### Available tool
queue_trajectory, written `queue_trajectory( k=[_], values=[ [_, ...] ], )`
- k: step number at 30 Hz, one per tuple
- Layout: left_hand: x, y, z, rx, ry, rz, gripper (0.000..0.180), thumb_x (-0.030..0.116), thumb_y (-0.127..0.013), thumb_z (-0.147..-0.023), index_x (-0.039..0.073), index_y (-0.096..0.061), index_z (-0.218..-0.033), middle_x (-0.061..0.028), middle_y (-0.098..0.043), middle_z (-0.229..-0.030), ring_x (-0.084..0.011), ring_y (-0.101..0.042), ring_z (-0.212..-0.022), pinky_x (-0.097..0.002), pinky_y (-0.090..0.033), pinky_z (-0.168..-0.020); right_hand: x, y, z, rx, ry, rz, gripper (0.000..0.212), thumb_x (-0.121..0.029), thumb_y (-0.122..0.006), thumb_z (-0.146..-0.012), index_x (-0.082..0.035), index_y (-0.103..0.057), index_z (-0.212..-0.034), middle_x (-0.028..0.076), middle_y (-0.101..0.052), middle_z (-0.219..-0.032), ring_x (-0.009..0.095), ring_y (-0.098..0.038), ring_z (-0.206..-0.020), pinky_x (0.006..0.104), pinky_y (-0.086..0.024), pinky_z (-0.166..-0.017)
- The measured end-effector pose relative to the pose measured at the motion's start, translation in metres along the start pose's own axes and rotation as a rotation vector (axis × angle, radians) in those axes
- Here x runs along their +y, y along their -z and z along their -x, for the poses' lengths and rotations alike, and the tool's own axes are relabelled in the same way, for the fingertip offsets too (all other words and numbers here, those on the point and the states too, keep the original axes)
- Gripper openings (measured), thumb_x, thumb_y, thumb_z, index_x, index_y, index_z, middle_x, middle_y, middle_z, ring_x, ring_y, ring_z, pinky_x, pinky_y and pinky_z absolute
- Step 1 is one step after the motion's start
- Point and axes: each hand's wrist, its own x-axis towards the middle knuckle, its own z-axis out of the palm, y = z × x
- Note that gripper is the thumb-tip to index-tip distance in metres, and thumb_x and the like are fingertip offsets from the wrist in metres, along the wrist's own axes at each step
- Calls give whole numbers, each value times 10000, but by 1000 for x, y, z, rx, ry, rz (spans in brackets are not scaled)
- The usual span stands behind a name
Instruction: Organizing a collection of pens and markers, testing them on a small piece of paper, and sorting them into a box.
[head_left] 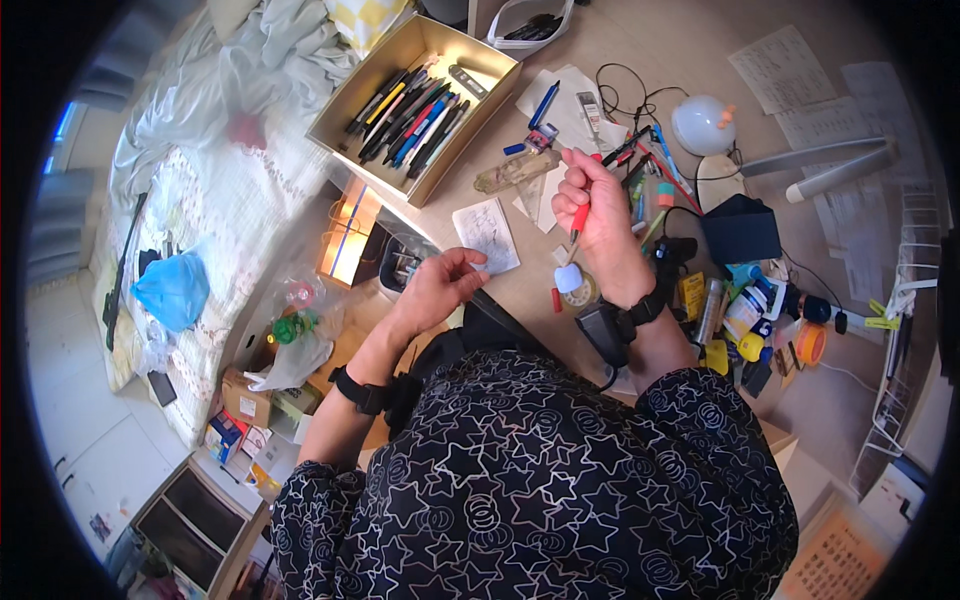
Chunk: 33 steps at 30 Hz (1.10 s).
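My right hand (606, 222) is closed around a red pen (580, 218), whose dark tip points down toward the desk. My left hand (440, 288) is lower and to the left, its fingers curled toward the thumb. Its fingertips overlap the lower left corner of a small white sheet of paper (487, 232) with handwriting and drawn lines on it. Whether they pinch anything is hidden. Just below the pen tip are a small white-and-blue object (568, 277) and a roll of tape (580, 292).
A cardboard box (415, 194) full of pens stands at the far left of the desk. A clear pencil pouch (517, 172) lies beyond the paper. On the right are a white round lamp (703, 125), a black box (738, 230) and several bottles. A bed (215, 195) is farther left.
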Motion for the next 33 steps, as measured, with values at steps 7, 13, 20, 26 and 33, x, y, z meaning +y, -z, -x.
queue_trajectory(
  k=[7,13,20,26,33],
  values=[
    [-30,14,-18,204,-67,-183,226,118,-584,-843,-15,-550,-1023,-12,-581,-769,-65,-513,-674,-211,-440,-617,25,-19,9,134,191,85,386,-441,-460,-877,-75,-565,-812,-5,-465,-550,80,-356,-396,217,-290,-379],
    [-40,14,-27,379,-121,-256,239,114,-616,-801,-30,-553,-981,-43,-577,-705,-92,-511,-635,-236,-436,-599,38,-2,13,-148,441,762,367,-382,-516,-881,-19,-557,-853,-4,-492,-591,67,-457,-480,200,-379,-444],
    [-37,4,-27,476,-626,-735,277,136,-644,-727,41,-585,-981,-87,-569,-1012,-275,-542,-877,-355,-472,-755,63,33,5,-290,556,1064,197,-107,-615,-816,-20,-537,-974,68,-619,-795,74,-565,-695,212,-444,-585],
    [-38,1,-26,407,-654,-849,332,120,-643,-721,64,-569,-1039,-69,-544,-1106,-255,-527,-918,-330,-447,-808,74,30,-3,-358,779,1348,111,-128,-613,-803,-39,-566,-850,79,-624,-771,149,-606,-655,271,-478,-596],
    [-37,-1,-29,391,-643,-886,332,130,-641,-723,63,-571,-1041,-58,-534,-1116,-249,-519,-900,-330,-444,-796,83,24,-23,-395,880,1450,144,-109,-645,-759,-57,-511,-759,93,-595,-667,251,-603,-595,330,-472,-530]
  ],
)
